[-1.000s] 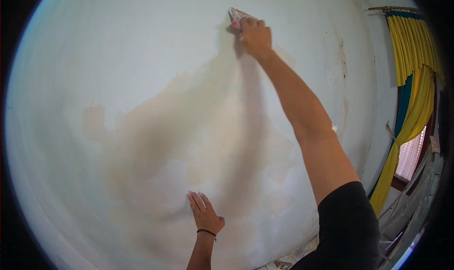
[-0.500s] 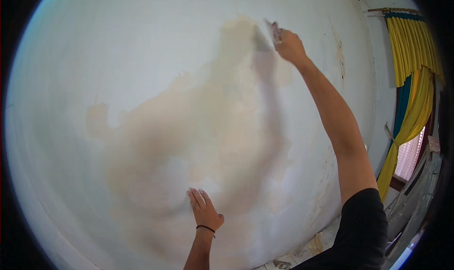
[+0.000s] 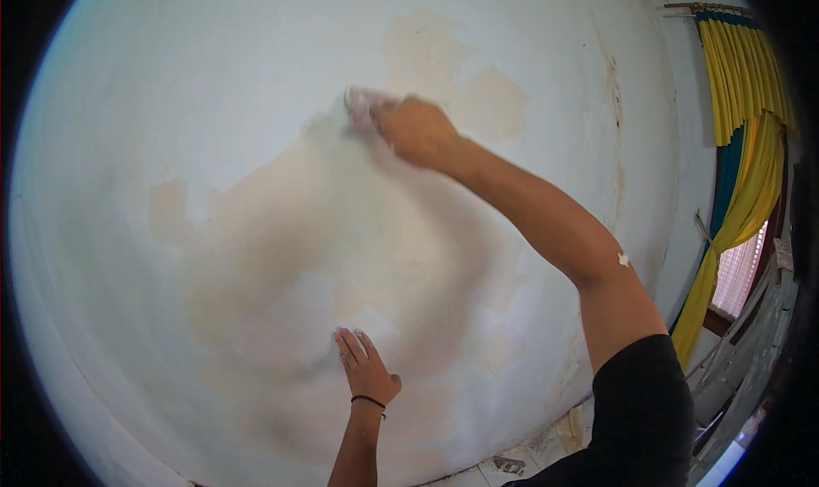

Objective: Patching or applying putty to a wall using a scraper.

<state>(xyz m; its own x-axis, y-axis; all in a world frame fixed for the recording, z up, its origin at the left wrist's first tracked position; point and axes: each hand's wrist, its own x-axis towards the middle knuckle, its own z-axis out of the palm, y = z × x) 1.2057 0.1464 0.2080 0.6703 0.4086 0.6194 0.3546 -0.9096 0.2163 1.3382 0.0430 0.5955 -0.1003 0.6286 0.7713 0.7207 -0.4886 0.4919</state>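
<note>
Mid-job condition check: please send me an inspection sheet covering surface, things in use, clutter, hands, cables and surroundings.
Surface: white wall with beige patches; brown streaks toward the right.
Things in use: scraper-like tool, motion-blurred, at the wall.
Clutter: grey fragment on the floor; grey slats at lower right.
Hands: right hand grips the tool; left hand open, fingertips apparently against the wall, dark wristband below.
Cables: nothing seen for certain.
Surroundings: yellow and teal curtain, gathered beside a window.

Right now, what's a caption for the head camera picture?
Right hand holds a blurred tool at the patchy wall, left hand below.
</note>
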